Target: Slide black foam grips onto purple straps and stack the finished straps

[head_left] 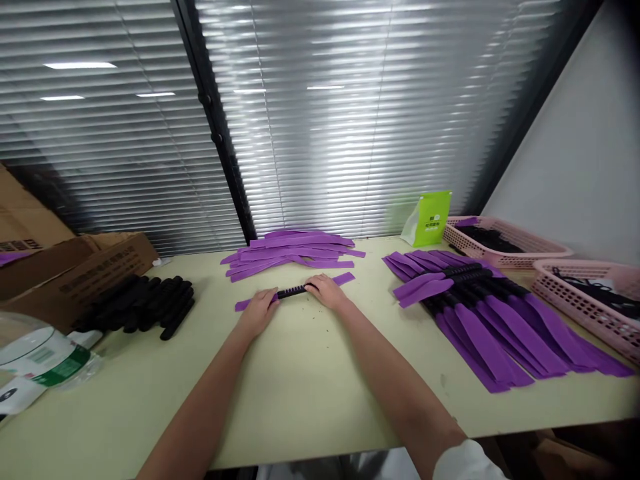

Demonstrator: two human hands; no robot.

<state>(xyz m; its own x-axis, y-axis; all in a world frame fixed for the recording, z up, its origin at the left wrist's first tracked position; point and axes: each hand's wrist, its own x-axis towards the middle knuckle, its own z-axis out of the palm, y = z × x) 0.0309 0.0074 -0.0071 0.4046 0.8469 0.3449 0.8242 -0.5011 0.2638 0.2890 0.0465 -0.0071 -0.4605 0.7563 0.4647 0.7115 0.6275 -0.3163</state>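
Observation:
A purple strap point(344, 279) with a black ribbed sleeve point(291, 292) around its middle lies across the table between my hands. My left hand point(259, 312) grips the strap at the sleeve's left end. At the sleeve's right end, my right hand point(324, 291) holds on with its fingers curled. Behind them is a loose pile of flat purple straps point(300, 250). On the right lies a large stack of purple straps with black sleeves point(495, 320). Several black sleeves point(150, 303) are heaped on the left.
A cardboard box point(85, 280) and a clear plastic container point(45, 353) stand at the left. Toward the right are a green and white pouch point(431, 219) and two pink baskets point(505, 260) with black items. Blinds rise behind the table point(300, 400).

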